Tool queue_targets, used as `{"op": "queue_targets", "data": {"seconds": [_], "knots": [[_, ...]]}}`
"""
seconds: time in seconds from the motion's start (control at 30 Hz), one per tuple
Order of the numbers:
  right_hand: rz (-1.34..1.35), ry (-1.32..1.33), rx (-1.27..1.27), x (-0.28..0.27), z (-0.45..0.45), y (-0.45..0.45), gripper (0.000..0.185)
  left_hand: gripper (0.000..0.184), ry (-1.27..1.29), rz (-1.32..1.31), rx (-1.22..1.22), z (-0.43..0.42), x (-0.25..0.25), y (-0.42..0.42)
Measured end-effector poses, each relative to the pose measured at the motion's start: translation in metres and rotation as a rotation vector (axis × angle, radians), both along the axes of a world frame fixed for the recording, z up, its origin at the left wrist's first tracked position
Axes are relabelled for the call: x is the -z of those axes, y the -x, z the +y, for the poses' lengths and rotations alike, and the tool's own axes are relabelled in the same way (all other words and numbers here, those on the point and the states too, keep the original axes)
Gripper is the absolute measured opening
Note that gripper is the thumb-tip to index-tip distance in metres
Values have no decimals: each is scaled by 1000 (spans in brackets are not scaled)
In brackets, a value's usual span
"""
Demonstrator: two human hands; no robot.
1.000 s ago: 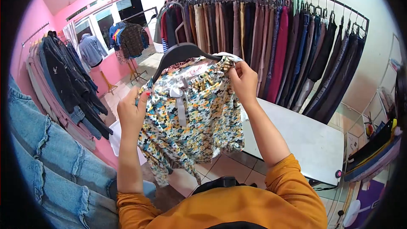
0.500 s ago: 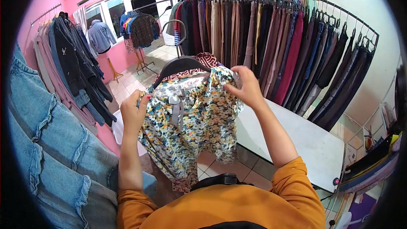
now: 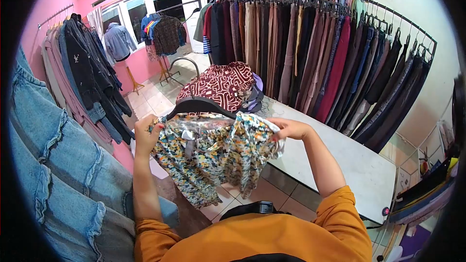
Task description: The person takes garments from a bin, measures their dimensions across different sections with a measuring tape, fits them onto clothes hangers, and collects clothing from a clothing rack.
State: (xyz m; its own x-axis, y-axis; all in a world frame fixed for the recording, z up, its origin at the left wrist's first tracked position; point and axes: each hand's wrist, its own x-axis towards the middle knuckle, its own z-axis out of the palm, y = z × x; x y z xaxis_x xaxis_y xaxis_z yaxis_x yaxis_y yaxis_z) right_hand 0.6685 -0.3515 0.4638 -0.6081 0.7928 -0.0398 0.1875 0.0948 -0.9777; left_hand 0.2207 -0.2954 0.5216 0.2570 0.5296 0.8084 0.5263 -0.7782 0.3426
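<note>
A multicoloured patterned blouse (image 3: 218,153) hangs on a black hanger (image 3: 201,106) in front of me, its hook pointing up and away. My left hand (image 3: 148,135) pinches the blouse at its left shoulder, beside the hanger's end. On the other side, my right hand (image 3: 291,131) grips the right shoulder fabric between thumb and fingers. A grey tag (image 3: 189,144) shows near the neckline. Just beyond the hanger lies a maroon and white patterned garment (image 3: 218,85), on the far end of the white table (image 3: 335,165).
Trousers (image 3: 291,43) hang from a long rack across the back. Dark jackets (image 3: 87,68) hang on a rack at the left, behind a ruffled denim garment (image 3: 58,165) close by. More folded clothes (image 3: 427,184) are at the right edge.
The blouse and hanger have come down and tilted, uncovering more of the maroon garment behind. My right hand has moved lower and closed on the shoulder fabric again after loosening.
</note>
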Motion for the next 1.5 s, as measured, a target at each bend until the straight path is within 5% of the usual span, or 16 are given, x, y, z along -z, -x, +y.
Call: {"op": "queue_targets", "data": {"seconds": [0.1,0.2,0.4,0.47,0.5,0.6,0.9,1.0,1.13,1.17,1.2,1.23,1.33,1.4,1.5], "knots": [[143,279,-257,27,5,-19,79,60,10,10,16,-2,0,3],[186,512,-86,48,-7,-17,86,62,4,-16,36,0,2,7],[341,455,-55,29,-9,-15,66,61,19,-36,43,2,5,10],[353,242,-22,15,-8,-14,53,60,15,-41,48,3,6,10],[351,243,6,12,-4,-17,30,60,12,-43,48,3,6,10],[181,90,47,-4,4,-23,21,59,27,-35,19,5,8,14],[212,-339,489,-57,5,-21,35,52,-10,19,-73,-4,7,9],[389,-492,613,-75,12,-5,33,39,-49,51,-141,-12,12,-8],[270,-782,879,-114,-15,64,22,34,-3,122,-364,-25,28,-46],[91,-684,859,-114,-36,95,16,34,13,92,-363,-26,33,-52],[-10,-784,473,-91,-45,108,16,33,28,62,-362,-25,38,-54],[-80,-472,86,-103,-79,124,26,33,25,64,-361,-21,41,-53],[-243,-489,-491,-46,-87,121,43,33,0,-145,-281,-9,45,-30],[-408,-435,-215,-40,-82,98,45,37,12,-211,-233,-2,43,-10],[-608,-731,508,-36,-59,63,52,42,-95,-238,-212,10,30,10]]}}
